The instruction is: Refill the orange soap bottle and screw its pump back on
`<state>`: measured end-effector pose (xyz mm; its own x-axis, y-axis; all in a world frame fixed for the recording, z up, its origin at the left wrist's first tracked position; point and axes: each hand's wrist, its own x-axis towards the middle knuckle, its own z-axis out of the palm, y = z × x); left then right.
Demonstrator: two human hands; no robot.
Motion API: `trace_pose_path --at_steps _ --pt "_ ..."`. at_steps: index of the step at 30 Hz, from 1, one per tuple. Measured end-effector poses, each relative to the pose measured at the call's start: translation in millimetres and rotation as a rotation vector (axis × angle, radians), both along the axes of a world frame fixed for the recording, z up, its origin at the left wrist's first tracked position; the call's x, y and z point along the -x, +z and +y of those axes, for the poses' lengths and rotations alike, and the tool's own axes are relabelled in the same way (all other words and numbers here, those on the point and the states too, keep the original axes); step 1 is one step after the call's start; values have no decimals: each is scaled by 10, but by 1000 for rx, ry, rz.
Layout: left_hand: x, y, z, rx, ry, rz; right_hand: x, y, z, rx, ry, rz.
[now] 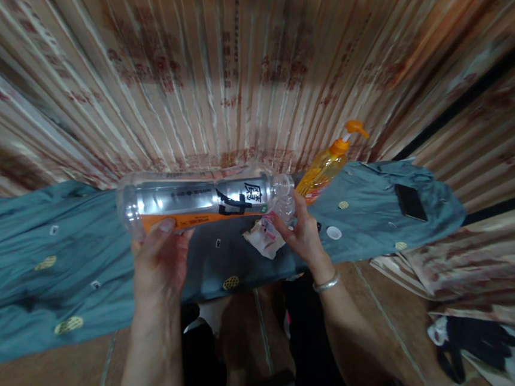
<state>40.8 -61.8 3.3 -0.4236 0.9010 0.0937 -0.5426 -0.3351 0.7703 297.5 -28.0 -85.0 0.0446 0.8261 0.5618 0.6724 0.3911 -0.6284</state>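
A large clear plastic bottle (186, 202) with a silver and orange label is held sideways above the cloth-covered surface, its uncapped-looking neck pointing right. My left hand (161, 255) is closed round the lower side of its base end, thumb in front. At the neck, my right hand (304, 237) has its thumb and fingers closed on either side of the clear plastic. A crumpled white and pink wrapper (266, 240) shows just below the neck, beside my right thumb. Behind my right hand stands a pump bottle (325, 169) of yellow liquid with an orange pump head, partly hidden by my fingers.
A teal patterned cloth (78, 257) covers the long narrow surface. On it to the right are a round white cap (334, 232) and a dark phone (410, 202). A pleated curtain (212, 89) hangs behind. Dark and white fabric (482, 341) lies at lower right.
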Motion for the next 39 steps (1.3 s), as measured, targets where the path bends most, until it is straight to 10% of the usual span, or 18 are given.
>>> trace_pose_path --at_steps 39 --pt "-25 60 -7 10 -38 83 -13 20 -4 49 4 20"
